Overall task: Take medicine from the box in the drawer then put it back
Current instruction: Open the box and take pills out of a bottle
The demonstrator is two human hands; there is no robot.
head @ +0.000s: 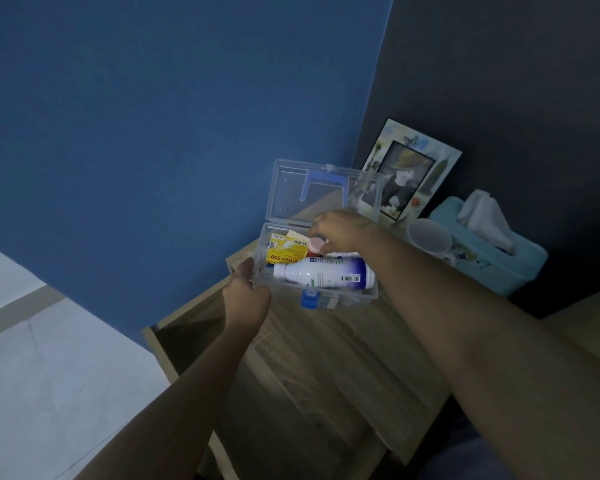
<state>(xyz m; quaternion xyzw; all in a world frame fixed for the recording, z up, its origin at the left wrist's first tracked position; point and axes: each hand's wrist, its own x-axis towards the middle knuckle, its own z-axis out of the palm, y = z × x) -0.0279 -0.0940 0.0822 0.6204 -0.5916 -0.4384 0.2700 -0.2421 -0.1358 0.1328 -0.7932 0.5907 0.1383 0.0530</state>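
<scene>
A clear plastic medicine box (357,295) with a blue latch stands on the wooden cabinet top, its lid (291,188) raised upright. Inside lie a white bottle (323,276) on its side, a yellow medicine packet (286,252) and a small container with a pink cap (315,243). My left hand (245,292) grips the box's near left corner. My right hand (340,233) reaches into the box from the right, its fingers closed around the pink-capped container. The wooden drawer (201,327) below stands pulled out; its inside is dark.
A framed picture (409,174) leans on the dark wall behind the box. A white mug (430,237) and a teal tissue box (492,258) stand to the right on the cabinet. A blue wall is at left, pale floor at lower left.
</scene>
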